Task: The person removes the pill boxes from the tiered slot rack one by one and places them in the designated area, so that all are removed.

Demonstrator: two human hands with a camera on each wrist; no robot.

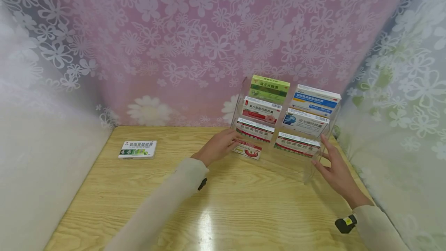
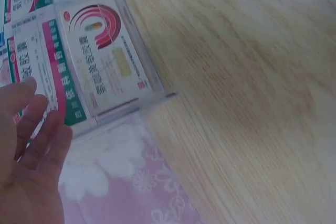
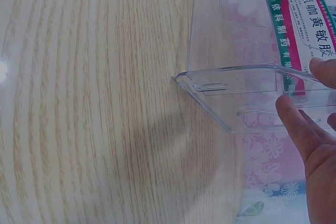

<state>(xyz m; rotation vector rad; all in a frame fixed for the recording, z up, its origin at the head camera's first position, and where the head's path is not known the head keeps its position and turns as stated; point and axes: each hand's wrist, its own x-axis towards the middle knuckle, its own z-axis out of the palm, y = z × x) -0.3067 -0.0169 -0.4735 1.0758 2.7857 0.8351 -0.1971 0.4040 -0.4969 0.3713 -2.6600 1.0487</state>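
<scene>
A clear acrylic display rack (image 1: pixel 268 164) leans back at the right of the table, with medicine boxes in two columns. My left hand (image 1: pixel 219 145) is at its left side, beside a red-and-white capsule box (image 1: pixel 248 150) in the bottom row. In the left wrist view, the fingers (image 2: pixel 44 145) are loosely bent in front of a green-and-pink striped box (image 2: pixel 39 66). My right hand (image 1: pixel 336 171) is at the rack's right side panel, thumb and fingers spread apart. Next to it is another striped box (image 1: pixel 297 145); its fingertips (image 3: pixel 286 106) overlap the clear panel.
A white-and-green medicine box (image 1: pixel 137 149) lies flat at the table's left. Higher in the rack stand a green box (image 1: pixel 270 89), a blue-and-white box (image 1: pixel 315 102) and others. Floral cloth (image 1: pixel 195 49) encloses the wooden table (image 1: pixel 167 212) at the back and sides.
</scene>
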